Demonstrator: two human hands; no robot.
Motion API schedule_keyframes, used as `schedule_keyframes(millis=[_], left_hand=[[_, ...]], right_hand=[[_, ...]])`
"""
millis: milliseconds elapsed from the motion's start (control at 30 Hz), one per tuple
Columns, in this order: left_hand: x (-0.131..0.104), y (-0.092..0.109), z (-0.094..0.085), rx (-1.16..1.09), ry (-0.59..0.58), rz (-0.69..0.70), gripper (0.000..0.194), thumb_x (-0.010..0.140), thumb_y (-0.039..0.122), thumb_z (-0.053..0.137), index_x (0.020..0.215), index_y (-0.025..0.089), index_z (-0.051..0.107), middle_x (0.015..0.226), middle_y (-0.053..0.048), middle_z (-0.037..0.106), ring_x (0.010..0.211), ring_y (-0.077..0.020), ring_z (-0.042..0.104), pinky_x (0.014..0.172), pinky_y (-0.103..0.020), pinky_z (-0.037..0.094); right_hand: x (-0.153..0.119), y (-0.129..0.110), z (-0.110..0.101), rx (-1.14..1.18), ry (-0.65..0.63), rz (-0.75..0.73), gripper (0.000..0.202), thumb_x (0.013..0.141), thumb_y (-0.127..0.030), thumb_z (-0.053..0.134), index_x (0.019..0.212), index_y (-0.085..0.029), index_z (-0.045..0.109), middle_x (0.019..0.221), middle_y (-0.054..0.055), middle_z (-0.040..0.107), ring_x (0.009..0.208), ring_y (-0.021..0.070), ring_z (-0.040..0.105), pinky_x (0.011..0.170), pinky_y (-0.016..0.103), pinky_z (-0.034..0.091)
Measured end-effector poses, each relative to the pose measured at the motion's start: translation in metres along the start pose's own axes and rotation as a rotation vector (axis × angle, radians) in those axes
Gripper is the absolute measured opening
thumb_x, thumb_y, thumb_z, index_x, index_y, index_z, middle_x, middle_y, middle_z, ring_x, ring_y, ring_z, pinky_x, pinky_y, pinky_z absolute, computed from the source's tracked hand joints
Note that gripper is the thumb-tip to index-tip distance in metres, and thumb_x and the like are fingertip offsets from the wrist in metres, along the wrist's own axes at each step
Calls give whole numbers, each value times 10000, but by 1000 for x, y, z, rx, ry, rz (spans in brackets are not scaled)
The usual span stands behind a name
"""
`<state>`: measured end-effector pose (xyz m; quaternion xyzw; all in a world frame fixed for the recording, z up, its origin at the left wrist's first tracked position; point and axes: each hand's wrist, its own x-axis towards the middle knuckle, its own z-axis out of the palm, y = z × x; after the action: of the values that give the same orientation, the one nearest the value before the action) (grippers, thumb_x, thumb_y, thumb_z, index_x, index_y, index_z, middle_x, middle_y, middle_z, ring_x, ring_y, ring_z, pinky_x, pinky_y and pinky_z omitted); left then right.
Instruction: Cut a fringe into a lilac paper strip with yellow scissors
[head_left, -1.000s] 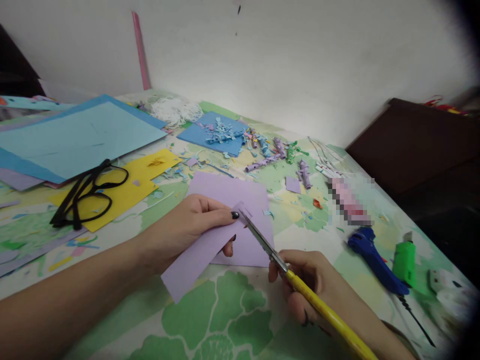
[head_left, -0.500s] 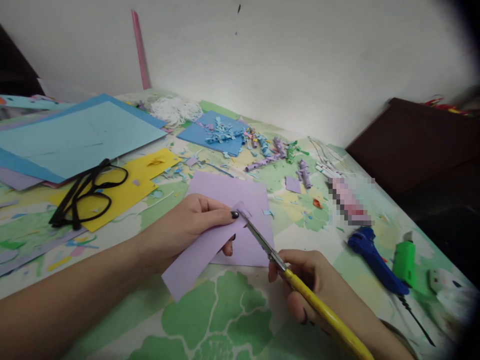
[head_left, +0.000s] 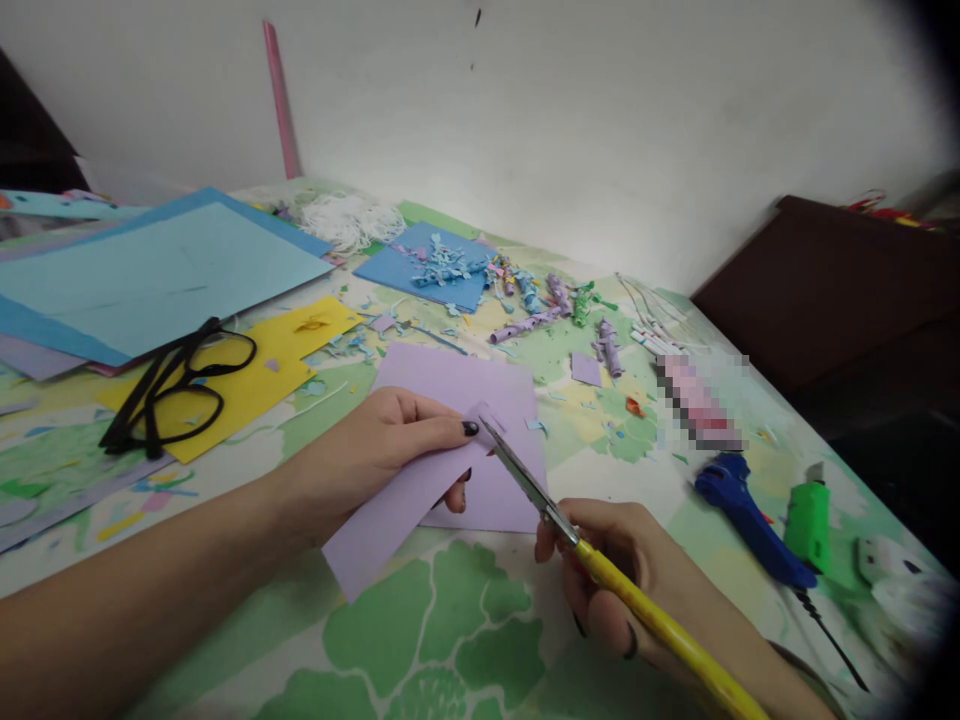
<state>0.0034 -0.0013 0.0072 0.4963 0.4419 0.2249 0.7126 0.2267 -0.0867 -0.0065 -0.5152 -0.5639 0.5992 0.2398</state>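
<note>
My left hand point(head_left: 390, 440) pinches a purple paper strip point(head_left: 382, 530) between thumb and fingers, its lower end hanging toward me. My right hand point(head_left: 622, 570) is closed around scissors with yellow handles point(head_left: 652, 620). The metal blades reach up and left to the strip's far end, just beside my left thumb. Beneath the strip lies a larger purple paper sheet point(head_left: 510, 490) on the patterned tablecloth.
Black glasses point(head_left: 150, 410) rest on yellow paper point(head_left: 262, 400) at left, near light blue sheets point(head_left: 172, 260). Rolled paper pieces point(head_left: 555, 295) and scraps lie behind. At right are a blue glue gun point(head_left: 750, 525) and a green cutter point(head_left: 808, 525).
The scissors have shifted slightly, and the fingers of my right hand around the handles have moved a little. My left hand and the strip stay nearly where they were.
</note>
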Motion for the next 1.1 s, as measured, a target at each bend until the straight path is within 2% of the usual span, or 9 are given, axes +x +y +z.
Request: schedule_keyframes(millis=[200,300,600,833,967,1100], left_hand=[[0,-2,0,14,-7,25,382,839,302,577,492,154,627,495,-14,658,418,-71,471,426,-183,312],[0,-3,-1,14,-10,27,357,840,307,578,529,150,651,493,-11,656,426,-72,475,438,-187,317],[1,-4,0,29,7,23,335,837,313,582,557,156,677,488,-11,654,430,-83,488,436,-184,329],[2,-4,0,24,11,4,359,840,294,570,517,162,655,477,-7,646,419,-82,493,431,-179,335],[2,-3,0,21,8,7,327,841,299,576,572,158,694,492,-11,657,414,-78,479,420,-177,317],[0,-3,-1,28,7,12,308,847,313,580,617,158,714,498,-6,661,396,-70,447,409,-178,295]], right_hand=[[2,-2,1,-5,6,1,312,649,-345,752,817,-168,559,541,-61,459,497,96,298,447,201,235],[3,-3,2,7,9,10,312,651,-349,766,785,-173,546,513,-73,445,481,91,290,441,195,253],[6,-9,5,-53,54,30,498,578,-569,803,667,-190,494,479,-95,358,466,82,282,408,188,268],[8,-9,6,-32,38,51,438,621,-518,774,647,-199,475,437,-94,410,414,63,264,388,193,226],[6,-9,4,-13,49,51,427,595,-473,804,653,-193,488,457,-93,381,439,71,274,396,192,229],[4,-7,3,-29,42,11,325,624,-375,777,727,-179,540,503,-82,383,475,87,283,417,192,250]])
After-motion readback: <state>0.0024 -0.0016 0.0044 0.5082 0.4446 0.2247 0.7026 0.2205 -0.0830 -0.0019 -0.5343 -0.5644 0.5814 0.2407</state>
